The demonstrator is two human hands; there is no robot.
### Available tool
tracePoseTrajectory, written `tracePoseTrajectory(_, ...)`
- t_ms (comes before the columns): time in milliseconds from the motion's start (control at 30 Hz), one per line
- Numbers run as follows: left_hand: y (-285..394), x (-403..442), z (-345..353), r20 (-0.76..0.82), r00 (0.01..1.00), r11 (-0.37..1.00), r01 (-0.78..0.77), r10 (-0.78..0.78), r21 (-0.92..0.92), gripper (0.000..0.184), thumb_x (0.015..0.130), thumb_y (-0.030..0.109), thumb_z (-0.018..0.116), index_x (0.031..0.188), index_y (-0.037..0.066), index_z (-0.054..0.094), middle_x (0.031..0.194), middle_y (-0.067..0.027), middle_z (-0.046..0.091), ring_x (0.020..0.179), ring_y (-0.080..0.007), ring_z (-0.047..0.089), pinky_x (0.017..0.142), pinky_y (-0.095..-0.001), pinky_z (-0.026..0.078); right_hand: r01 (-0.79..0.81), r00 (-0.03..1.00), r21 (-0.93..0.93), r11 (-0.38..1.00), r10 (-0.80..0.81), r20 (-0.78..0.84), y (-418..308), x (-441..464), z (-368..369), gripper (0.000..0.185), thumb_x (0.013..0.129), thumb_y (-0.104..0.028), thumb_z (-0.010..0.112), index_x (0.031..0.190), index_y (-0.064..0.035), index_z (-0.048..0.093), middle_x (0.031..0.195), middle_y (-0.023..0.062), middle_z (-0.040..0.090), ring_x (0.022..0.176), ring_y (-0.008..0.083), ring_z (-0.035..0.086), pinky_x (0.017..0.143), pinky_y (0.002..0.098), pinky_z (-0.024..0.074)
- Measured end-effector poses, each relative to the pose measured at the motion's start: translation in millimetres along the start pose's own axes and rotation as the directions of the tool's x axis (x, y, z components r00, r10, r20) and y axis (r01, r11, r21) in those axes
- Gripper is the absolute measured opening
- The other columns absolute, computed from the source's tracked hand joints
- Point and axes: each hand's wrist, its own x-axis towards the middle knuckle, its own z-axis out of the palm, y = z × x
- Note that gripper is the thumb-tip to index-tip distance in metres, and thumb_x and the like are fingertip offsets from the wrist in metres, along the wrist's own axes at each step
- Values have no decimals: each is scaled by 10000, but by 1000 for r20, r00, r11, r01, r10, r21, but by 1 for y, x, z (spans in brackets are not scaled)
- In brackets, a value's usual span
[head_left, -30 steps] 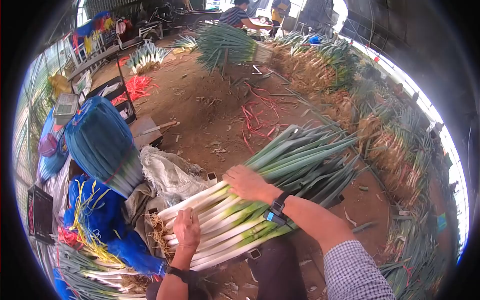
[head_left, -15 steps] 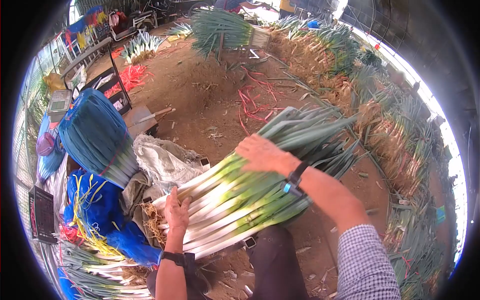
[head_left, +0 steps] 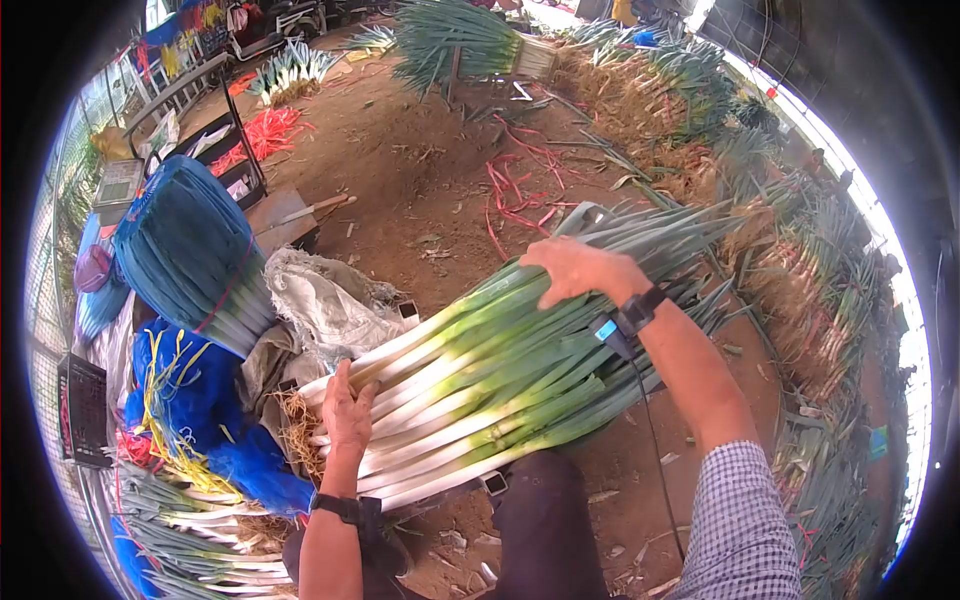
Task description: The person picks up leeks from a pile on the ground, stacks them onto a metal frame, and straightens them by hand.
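Observation:
A broad layer of large green onions (head_left: 440, 390) lies slantwise in front of me, roots at the left and green leaves at the upper right. My left hand (head_left: 347, 408) is at the white root end, fingers bent over the upper stalks and thumb apart from them. A brownish stalk lies between thumb and fingers. My right hand (head_left: 580, 268) is over the green leaves along the upper edge, thumb and fingers spread; whether the palm presses on them I cannot tell. The brown roots (head_left: 298, 432) hang loosely beside my left wrist.
Left stand a blue-wrapped onion bundle (head_left: 185, 245), a pale crumpled sack (head_left: 325, 305), blue netting (head_left: 190, 400) with yellow ties and a black crate (head_left: 85, 410). A tied bundle (head_left: 460, 45) stands at the back. Onion heaps (head_left: 810, 280) line the right. Red strings (head_left: 515, 190) lie on the soil.
My right hand has moved right and up along the leaves, its thumb now apart from the fingers. My left hand has shifted slightly left, its fingers bent more. The view has shifted slightly.

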Motion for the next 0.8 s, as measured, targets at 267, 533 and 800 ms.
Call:
tracePoseTrajectory(267,3,0,-3,2,1000,1000,5,-5,9,634,847,242,792,1397,51,540,948,-119,585,844,-290,568,789,-409,485,-296,951,18,955,296,-88,10,31,-6,611,910,-597,582,1128,-41,714,1101,248,702,1095,425,636,970,488,481)
tracePoseTrajectory(533,8,-2,-5,30,999,999,33,-33,8,644,852,240,782,1413,60,523,989,-148,607,892,-323,591,815,-434,484,-409,890,34,912,407,-206,50,6,34,542,1002,-500,488,1000,-19,737,1044,216,717,1060,392,650,1003,501,443)
tracePoseTrajectory(800,1,-2,-1,-8,1000,999,-10,10,35,632,864,292,765,1403,67,524,1001,-146,609,919,-342,598,835,-453,478,386,831,31,922,-333,-445,-106,-21,48,129,915,-162,618,936,-45,667,987,127,683,985,318,623,890,428,491)
